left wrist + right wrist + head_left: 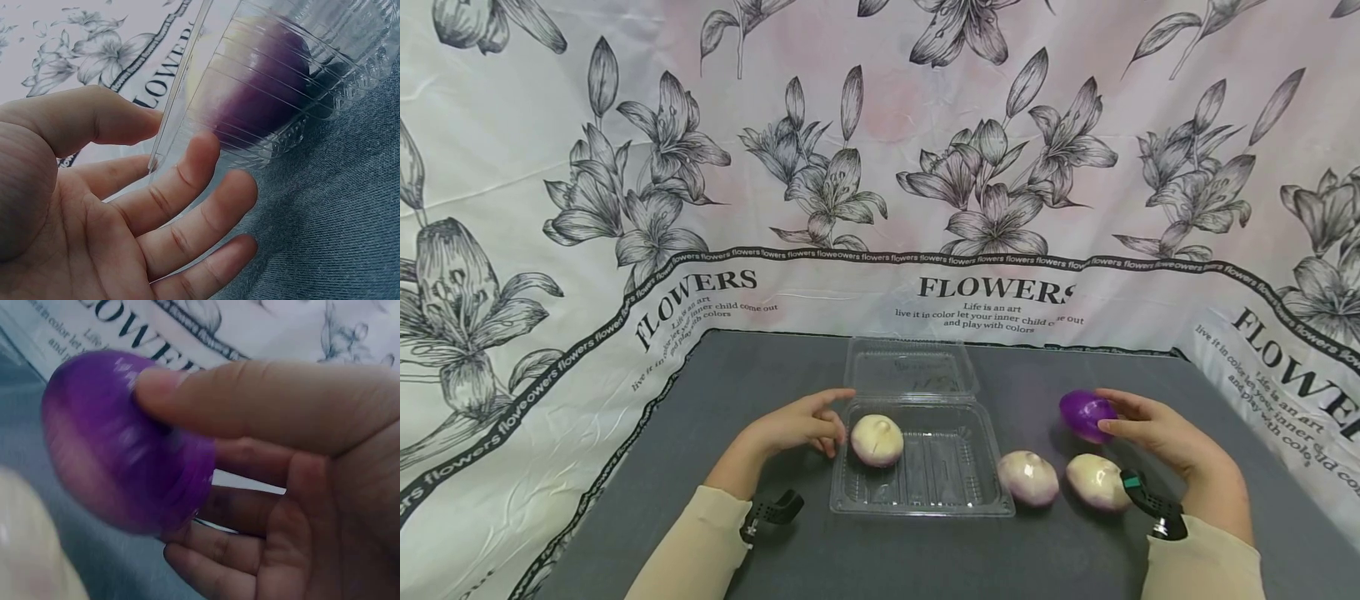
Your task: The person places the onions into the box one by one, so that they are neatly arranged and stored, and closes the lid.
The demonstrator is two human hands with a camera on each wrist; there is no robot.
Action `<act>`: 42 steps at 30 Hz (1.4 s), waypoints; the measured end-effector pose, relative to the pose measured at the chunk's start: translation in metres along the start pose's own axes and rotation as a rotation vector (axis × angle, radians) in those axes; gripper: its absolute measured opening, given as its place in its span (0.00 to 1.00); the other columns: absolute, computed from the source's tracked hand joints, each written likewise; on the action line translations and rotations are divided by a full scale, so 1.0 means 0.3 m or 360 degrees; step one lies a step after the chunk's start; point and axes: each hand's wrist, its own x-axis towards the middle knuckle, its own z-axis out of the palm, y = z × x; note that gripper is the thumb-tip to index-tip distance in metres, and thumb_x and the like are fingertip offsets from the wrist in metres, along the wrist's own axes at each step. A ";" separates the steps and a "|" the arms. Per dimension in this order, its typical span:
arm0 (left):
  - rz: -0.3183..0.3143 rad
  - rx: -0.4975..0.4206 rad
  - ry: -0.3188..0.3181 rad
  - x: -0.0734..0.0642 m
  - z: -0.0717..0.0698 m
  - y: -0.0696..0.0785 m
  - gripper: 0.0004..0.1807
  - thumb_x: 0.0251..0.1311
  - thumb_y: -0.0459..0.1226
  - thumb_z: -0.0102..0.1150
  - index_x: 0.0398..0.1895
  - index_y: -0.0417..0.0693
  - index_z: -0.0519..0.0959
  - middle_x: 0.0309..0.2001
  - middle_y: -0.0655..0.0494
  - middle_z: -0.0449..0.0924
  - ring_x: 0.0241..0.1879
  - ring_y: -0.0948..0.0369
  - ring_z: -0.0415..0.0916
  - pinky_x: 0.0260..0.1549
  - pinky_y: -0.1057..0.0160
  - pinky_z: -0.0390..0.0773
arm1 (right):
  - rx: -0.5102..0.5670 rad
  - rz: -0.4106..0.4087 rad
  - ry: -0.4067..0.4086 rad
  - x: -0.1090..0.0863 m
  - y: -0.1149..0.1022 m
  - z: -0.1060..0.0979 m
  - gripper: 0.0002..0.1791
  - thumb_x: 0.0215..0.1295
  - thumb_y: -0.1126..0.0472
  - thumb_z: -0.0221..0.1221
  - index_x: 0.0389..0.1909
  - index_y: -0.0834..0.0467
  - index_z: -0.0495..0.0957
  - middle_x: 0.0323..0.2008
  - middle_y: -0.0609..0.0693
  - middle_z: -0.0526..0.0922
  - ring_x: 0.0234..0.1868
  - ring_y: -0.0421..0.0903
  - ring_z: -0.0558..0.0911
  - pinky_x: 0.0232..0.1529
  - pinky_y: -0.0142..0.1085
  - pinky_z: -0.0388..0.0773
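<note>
My right hand [1157, 429] holds a turnip [1087, 415] between thumb and fingers above the table, its glossy purple side showing; the right wrist view shows the thumb [187, 394] pressing on this turnip [112, 444]. My left hand [801, 425] is at the left rim of a clear plastic container [917, 510]. Its fingers are relaxed, with the thumb [125, 119] by the rim and the index fingertip near the hinge corner. One white-and-purple turnip [877, 441] sits inside, at the left. Two more, a turnip [1028, 479] and another turnip [1096, 482], lie right of the container.
The container's hinged lid [912, 368] lies folded back toward the rear edge. A dark grey tabletop [865, 554] carries everything. Flower-printed cloth [891, 208] hangs behind and along both sides. A black wrist strap [772, 510] is on the left forearm, and another wrist strap [1153, 504] on the right.
</note>
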 end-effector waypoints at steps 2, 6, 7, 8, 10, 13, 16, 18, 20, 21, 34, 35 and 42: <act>-0.0001 -0.0002 -0.0001 0.001 -0.001 0.000 0.41 0.68 0.30 0.56 0.81 0.39 0.51 0.34 0.50 0.84 0.31 0.49 0.82 0.37 0.52 0.80 | 0.0008 -0.0042 0.0029 -0.005 -0.023 -0.006 0.41 0.74 0.52 0.61 0.78 0.66 0.56 0.70 0.70 0.67 0.60 0.36 0.74 0.64 0.69 0.60; -0.0003 -0.0005 -0.0002 0.001 -0.002 0.002 0.41 0.68 0.30 0.56 0.81 0.40 0.51 0.34 0.50 0.84 0.32 0.48 0.82 0.38 0.52 0.81 | 0.0015 -0.0148 0.0056 -0.017 -0.075 -0.010 0.38 0.75 0.53 0.60 0.78 0.63 0.58 0.65 0.60 0.76 0.54 0.25 0.75 0.63 0.68 0.60; -0.0003 -0.0006 -0.0002 0.001 -0.002 0.002 0.40 0.68 0.30 0.56 0.81 0.40 0.51 0.34 0.50 0.84 0.32 0.48 0.82 0.38 0.52 0.81 | 0.0004 -0.0174 0.0064 -0.020 -0.090 -0.010 0.37 0.75 0.53 0.60 0.78 0.62 0.59 0.64 0.57 0.78 0.55 0.25 0.75 0.64 0.65 0.62; -0.0004 -0.0008 -0.0003 0.001 -0.002 0.002 0.40 0.68 0.30 0.55 0.81 0.40 0.51 0.34 0.50 0.84 0.32 0.48 0.82 0.38 0.52 0.81 | -0.0017 -0.0200 0.0070 -0.022 -0.104 -0.008 0.36 0.75 0.53 0.60 0.78 0.61 0.60 0.63 0.52 0.79 0.55 0.25 0.75 0.65 0.60 0.64; -0.0005 -0.0013 -0.0004 0.000 -0.002 0.003 0.40 0.68 0.30 0.55 0.81 0.40 0.51 0.34 0.50 0.84 0.32 0.48 0.82 0.38 0.51 0.81 | -0.0036 -0.0256 0.0078 -0.025 -0.134 -0.003 0.35 0.75 0.54 0.59 0.78 0.60 0.61 0.61 0.46 0.80 0.57 0.26 0.75 0.63 0.52 0.67; -0.0007 -0.0016 -0.0005 -0.001 -0.002 0.005 0.41 0.68 0.30 0.55 0.81 0.39 0.51 0.34 0.50 0.84 0.32 0.48 0.82 0.38 0.51 0.81 | -0.0068 -0.0316 0.0079 -0.023 -0.178 0.015 0.33 0.76 0.55 0.59 0.77 0.58 0.63 0.61 0.43 0.80 0.58 0.28 0.76 0.57 0.37 0.70; -0.0002 -0.0008 -0.0008 -0.001 0.000 0.004 0.41 0.68 0.29 0.55 0.81 0.38 0.50 0.34 0.51 0.83 0.32 0.48 0.82 0.38 0.52 0.81 | -0.0078 -0.0371 0.0063 -0.019 -0.221 0.042 0.33 0.75 0.56 0.60 0.76 0.59 0.64 0.61 0.49 0.81 0.56 0.31 0.79 0.53 0.30 0.72; 0.0009 0.0003 -0.0012 0.000 0.000 0.003 0.40 0.68 0.28 0.53 0.81 0.37 0.50 0.33 0.51 0.83 0.32 0.49 0.82 0.38 0.52 0.81 | -0.0070 -0.0408 0.0029 -0.014 -0.250 0.063 0.33 0.75 0.57 0.60 0.76 0.60 0.64 0.61 0.56 0.80 0.55 0.33 0.79 0.52 0.31 0.75; 0.0021 0.0010 -0.0011 0.001 0.002 0.002 0.40 0.67 0.28 0.53 0.81 0.36 0.50 0.33 0.51 0.82 0.32 0.50 0.81 0.38 0.52 0.80 | -0.0069 -0.0429 -0.0003 -0.009 -0.278 0.084 0.33 0.74 0.57 0.60 0.76 0.60 0.64 0.61 0.61 0.79 0.55 0.34 0.80 0.51 0.32 0.77; 0.0027 0.0011 -0.0011 0.003 0.002 0.001 0.40 0.67 0.28 0.53 0.81 0.36 0.50 0.33 0.51 0.82 0.31 0.50 0.81 0.38 0.53 0.80 | -0.0062 -0.0438 -0.0023 -0.005 -0.290 0.096 0.34 0.74 0.57 0.61 0.76 0.60 0.63 0.62 0.62 0.78 0.55 0.34 0.80 0.51 0.33 0.78; 0.0085 0.0003 0.0012 0.004 0.013 0.017 0.40 0.66 0.26 0.51 0.80 0.32 0.50 0.33 0.51 0.79 0.30 0.53 0.79 0.38 0.51 0.81 | -0.0010 -0.0535 -0.0158 0.042 -0.377 0.230 0.33 0.71 0.59 0.65 0.73 0.63 0.67 0.59 0.64 0.80 0.59 0.60 0.80 0.50 0.37 0.81; 0.0087 0.0007 0.0015 0.005 0.012 0.016 0.40 0.66 0.26 0.51 0.80 0.31 0.50 0.33 0.51 0.79 0.30 0.54 0.79 0.38 0.51 0.81 | -0.0001 -0.0539 -0.0171 0.044 -0.381 0.239 0.33 0.70 0.59 0.65 0.72 0.63 0.67 0.59 0.65 0.80 0.59 0.60 0.80 0.50 0.37 0.81; 0.0064 0.0007 0.0037 0.011 0.013 0.011 0.40 0.65 0.26 0.52 0.80 0.33 0.51 0.33 0.52 0.79 0.30 0.56 0.78 0.37 0.54 0.81 | 0.0030 -0.0526 -0.0244 0.069 -0.401 0.305 0.33 0.68 0.57 0.67 0.70 0.64 0.69 0.60 0.63 0.79 0.61 0.60 0.79 0.53 0.37 0.79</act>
